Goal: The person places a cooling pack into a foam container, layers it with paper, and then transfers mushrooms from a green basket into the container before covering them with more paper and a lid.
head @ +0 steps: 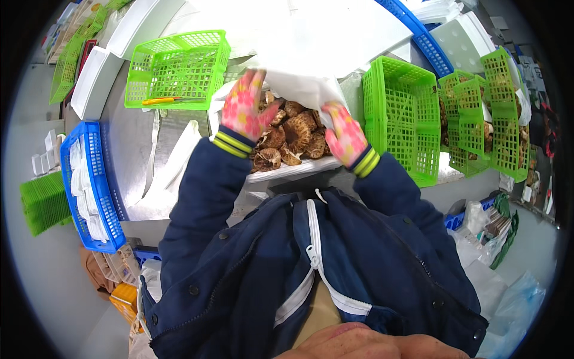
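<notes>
Brown mushrooms (296, 132) with dark, scaly caps fill a white foam box (293, 171) in front of me, lined with thin white sheet material (305, 89). My left hand (247, 107), in a pink and yellow patterned glove, lies over the box's left side with its fingers apart, its thumb above the mushrooms. My right hand (343, 133), in a matching glove, is at the right side, its fingertips closed on the edge of the white sheet. The sheet covers the far part of the box, so what lies under it is hidden.
A green plastic basket (179, 40) with a yellow-handled tool (159, 101) stands at the upper left, another green basket (401, 121) to the right. Farther right, several green baskets (504, 112) hold mushrooms. A blue crate (95, 148) of white packets stands at the left.
</notes>
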`<action>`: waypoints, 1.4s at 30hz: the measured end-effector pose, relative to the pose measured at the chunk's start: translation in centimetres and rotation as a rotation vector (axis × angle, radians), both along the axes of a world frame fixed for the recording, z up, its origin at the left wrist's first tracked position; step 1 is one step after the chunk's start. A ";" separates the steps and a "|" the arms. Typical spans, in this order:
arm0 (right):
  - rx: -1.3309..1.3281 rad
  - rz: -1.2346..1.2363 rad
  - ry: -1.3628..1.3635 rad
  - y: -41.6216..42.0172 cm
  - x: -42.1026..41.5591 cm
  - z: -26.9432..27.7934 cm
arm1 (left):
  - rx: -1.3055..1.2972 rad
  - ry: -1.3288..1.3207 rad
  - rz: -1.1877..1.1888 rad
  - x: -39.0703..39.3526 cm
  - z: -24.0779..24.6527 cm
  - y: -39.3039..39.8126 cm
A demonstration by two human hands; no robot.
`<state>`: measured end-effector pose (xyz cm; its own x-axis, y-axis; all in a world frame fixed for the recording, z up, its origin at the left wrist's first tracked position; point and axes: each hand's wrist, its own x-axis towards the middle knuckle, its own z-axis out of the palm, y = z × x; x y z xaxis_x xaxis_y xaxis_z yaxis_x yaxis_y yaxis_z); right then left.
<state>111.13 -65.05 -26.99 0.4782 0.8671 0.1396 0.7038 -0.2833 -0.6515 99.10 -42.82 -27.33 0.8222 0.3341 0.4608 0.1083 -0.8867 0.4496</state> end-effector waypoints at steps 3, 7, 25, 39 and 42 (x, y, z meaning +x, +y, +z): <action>-0.187 -0.064 -0.155 3.9 1.9 -2.2 | -0.090 0.054 -0.066 4.3 -0.8 0.5; -0.493 0.080 -0.368 5.9 3.5 -6.8 | -0.050 0.344 -0.435 6.5 -2.6 -2.2; -0.272 0.162 -0.112 7.7 4.5 -7.0 | -0.017 0.047 0.230 -14.8 -1.7 3.2; 0.053 0.346 -0.208 9.8 -4.0 5.9 | -0.132 0.643 0.697 -22.9 -10.2 10.1; 0.067 0.394 -0.219 10.5 -4.5 5.6 | -0.268 0.352 0.636 -24.8 -10.2 11.8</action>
